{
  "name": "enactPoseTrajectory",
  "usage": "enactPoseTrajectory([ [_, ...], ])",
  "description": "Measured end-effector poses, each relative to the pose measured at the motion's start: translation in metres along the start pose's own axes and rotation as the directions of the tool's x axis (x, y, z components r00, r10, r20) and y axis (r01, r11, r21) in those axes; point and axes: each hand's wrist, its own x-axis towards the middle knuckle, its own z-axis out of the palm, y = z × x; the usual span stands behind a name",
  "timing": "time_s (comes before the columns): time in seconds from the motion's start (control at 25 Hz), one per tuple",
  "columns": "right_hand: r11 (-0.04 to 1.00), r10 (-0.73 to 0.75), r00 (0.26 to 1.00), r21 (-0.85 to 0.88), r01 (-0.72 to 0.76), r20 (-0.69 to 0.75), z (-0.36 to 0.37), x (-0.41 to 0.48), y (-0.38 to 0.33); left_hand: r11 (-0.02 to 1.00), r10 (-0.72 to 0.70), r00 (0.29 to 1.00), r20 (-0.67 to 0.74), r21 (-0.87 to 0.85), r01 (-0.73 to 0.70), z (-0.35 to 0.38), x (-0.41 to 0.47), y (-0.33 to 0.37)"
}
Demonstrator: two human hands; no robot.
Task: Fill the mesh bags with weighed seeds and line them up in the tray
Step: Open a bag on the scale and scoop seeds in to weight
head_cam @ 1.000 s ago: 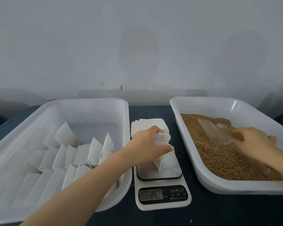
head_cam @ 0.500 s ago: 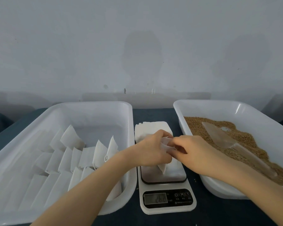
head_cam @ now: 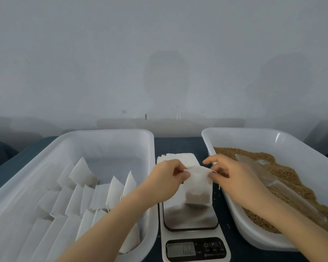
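White mesh bag (head_cam: pixel 197 179), seeds (head_cam: pixel 197 197) inside, is pinched at its mouth by left hand (head_cam: pixel 164 179) and right hand (head_cam: pixel 234 176) over scale (head_cam: pixel 190 222) | filled bags (head_cam: pixel 100 195) are already lined in tray (head_cam: pixel 110 133) | placing is judged outstanding.

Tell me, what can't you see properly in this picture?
Head view only:
- Scale display: digits too blurred to read.
- Mesh bag mouth: covered by the left hand and right hand pinching it.
- Seed tray: right end cut off by the picture's edge.
- Empty bag stack: partly behind the hands.
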Motion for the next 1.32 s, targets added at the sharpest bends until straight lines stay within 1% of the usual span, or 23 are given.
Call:
enactPoseTrajectory([
  [0.04,1.000,-0.006,0.999,0.014,0.006,-0.038,0.000,0.001,0.001,1.000,-0.005,1.000,-0.030,0.001,0.006,-0.001,0.000,0.000],
  [0.12,0.999,-0.025,0.995,0.040,0.029,-0.098,0.000,0.004,0.002,0.999,-0.017,0.998,-0.066,-0.051,0.014,-0.003,-0.002,0.001],
  [0.16,0.998,-0.034,0.993,0.051,0.040,-0.116,0.001,0.006,0.002,0.997,-0.016,0.997,-0.071,-0.074,0.011,-0.003,-0.003,0.002],
  [0.24,0.996,-0.042,0.991,0.069,0.051,-0.127,0.005,0.009,0.001,0.999,0.002,0.997,-0.083,-0.054,-0.006,-0.004,-0.005,0.002],
  [0.36,0.995,-0.058,0.994,0.072,0.065,-0.095,0.013,0.008,0.002,0.999,0.031,0.996,-0.085,0.041,-0.027,-0.009,-0.007,-0.002],
  [0.48,0.996,-0.075,0.997,0.049,0.077,-0.029,0.019,0.000,0.004,0.994,0.027,1.000,0.006,0.105,-0.027,-0.014,-0.012,-0.005],
  [0.6,0.995,-0.099,0.995,0.018,0.099,-0.019,0.020,-0.003,0.006,0.990,0.026,0.997,0.071,0.137,-0.035,-0.015,-0.014,-0.004],
  [0.8,0.996,-0.092,0.996,0.000,0.092,0.012,0.020,-0.006,0.006,0.988,0.074,0.991,0.109,0.129,-0.088,-0.017,-0.015,0.000],
  [1.0,0.996,-0.090,0.996,0.002,0.090,0.010,0.022,-0.008,0.005,0.984,0.103,0.991,0.090,0.133,-0.114,-0.014,-0.016,-0.001],
  [1.32,0.998,-0.065,0.998,-0.013,0.065,-0.003,0.025,-0.007,0.007,0.988,0.079,0.992,0.095,0.124,-0.091,-0.014,-0.013,-0.003],
])
